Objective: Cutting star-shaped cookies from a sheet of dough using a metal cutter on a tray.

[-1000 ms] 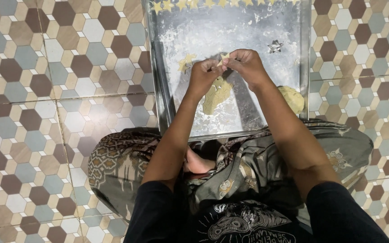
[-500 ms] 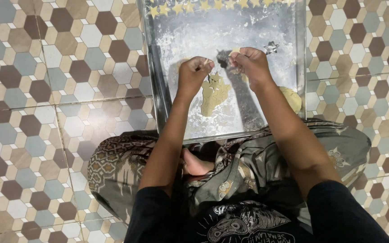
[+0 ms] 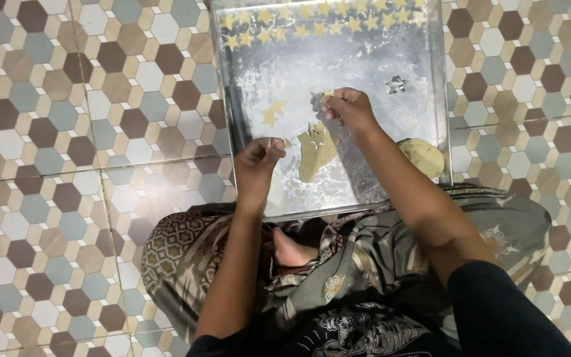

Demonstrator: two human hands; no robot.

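Right hand [image 3: 348, 109] raised over the tray [image 3: 232, 125], thumb and fingertips pinched on a small bit of dough [image 3: 329, 93]. Left hand [image 3: 259, 157] lower and nearer the body, fingers curled shut around something tiny at the thumb tip; too small to tell what. Between the two hands, flat on the floured metal, a rolled sheet of dough [image 3: 314, 151] with star-shaped holes along its upper edge. Just left of that sheet, two loose dough stars [image 3: 273, 112] lying side by side. Farther right, apart from both hands, a metal star cutter [image 3: 396, 84] resting on the tray. Along the far edge, rows of cut stars [image 3: 312, 20] lined up close together. At the near right corner, a lump of dough [image 3: 421, 157] beside the right forearm. Under the tray, a floor [image 3: 67, 132] of hexagon tiles; near the body, a patterned cloth [image 3: 186, 258] over crossed legs, one bare foot [image 3: 292, 252] showing.
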